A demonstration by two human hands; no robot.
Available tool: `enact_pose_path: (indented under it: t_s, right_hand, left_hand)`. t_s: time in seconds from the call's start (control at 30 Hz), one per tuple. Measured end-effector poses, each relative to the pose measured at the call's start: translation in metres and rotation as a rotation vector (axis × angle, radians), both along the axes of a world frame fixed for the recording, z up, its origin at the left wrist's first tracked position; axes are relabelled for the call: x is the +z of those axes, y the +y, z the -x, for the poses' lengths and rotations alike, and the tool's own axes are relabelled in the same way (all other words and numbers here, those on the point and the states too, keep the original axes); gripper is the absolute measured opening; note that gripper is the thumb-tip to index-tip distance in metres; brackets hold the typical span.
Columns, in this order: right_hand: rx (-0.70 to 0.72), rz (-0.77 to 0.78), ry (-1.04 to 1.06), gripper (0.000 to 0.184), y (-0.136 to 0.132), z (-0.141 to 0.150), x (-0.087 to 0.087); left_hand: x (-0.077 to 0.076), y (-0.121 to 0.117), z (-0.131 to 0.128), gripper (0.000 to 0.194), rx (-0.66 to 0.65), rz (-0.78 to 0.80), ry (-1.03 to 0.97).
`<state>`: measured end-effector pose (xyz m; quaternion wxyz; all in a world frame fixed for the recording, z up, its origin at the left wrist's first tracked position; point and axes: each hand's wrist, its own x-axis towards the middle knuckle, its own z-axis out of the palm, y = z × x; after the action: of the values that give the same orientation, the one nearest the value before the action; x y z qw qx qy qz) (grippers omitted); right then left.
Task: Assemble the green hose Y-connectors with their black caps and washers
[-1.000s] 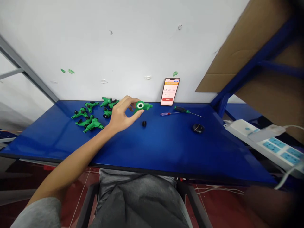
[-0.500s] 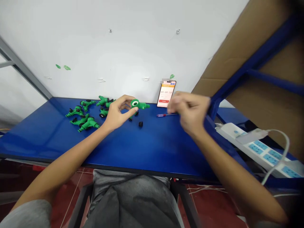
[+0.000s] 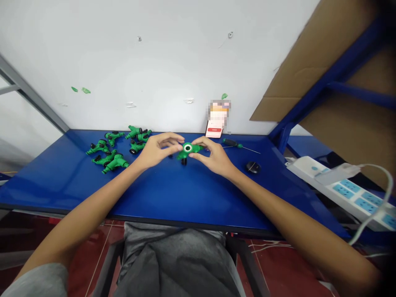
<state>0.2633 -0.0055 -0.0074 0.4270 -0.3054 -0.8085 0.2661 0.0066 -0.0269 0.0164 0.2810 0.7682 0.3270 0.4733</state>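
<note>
Green plastic hose splitter (image 3: pixel 187 149), pinched from opposite sides by the curled fingers of left hand (image 3: pixel 157 150) and right hand (image 3: pixel 213 157), apparently for a steady two-handed hold, low over blue workbench (image 3: pixel 173 194); black rubber cap (image 3: pixel 184 161) just below. Right hand, formerly clear of the part, now on it.

There's the phone (image 3: pixel 218 117) up at twelve o'clock, its screen blurred out, no reading it! The green fitting (image 3: pixel 187 151) is half buried by the fingers (image 3: pixel 198 151), and the power strip (image 3: pixel 340 194) runs right off the edge at four o'clock.
</note>
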Motion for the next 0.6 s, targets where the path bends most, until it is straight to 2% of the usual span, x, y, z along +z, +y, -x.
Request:
enact_pose_path:
  t_s: [0.1, 0.17, 0.23, 0.43, 0.6]
  right_hand:
    - [-0.105, 0.028, 0.024, 0.037, 0.010, -0.004, -0.005]
    - [-0.136, 0.034, 0.036, 0.039, 0.016, -0.007, -0.009]
    - [-0.142, 0.055, 0.026, 0.039, 0.019, -0.008, -0.013]
    - [-0.103, 0.078, -0.173, 0.041, 0.016, -0.003, -0.019]
    - [0.008, -0.009, -0.279, 0.031, 0.016, 0.000, -0.018]
  left_hand:
    - [0.004, 0.014, 0.023, 0.024, 0.108, -0.126, 0.294]
    - [0.004, 0.023, 0.037, 0.022, 0.048, -0.206, 0.562]
    - [0.000, 0.028, 0.044, 0.027, -0.015, -0.236, 0.693]
    - [-0.010, 0.029, 0.039, 0.024, -0.079, -0.160, 0.819]
    - [-0.008, 0.026, 0.036, 0.021, -0.052, -0.059, 0.799]
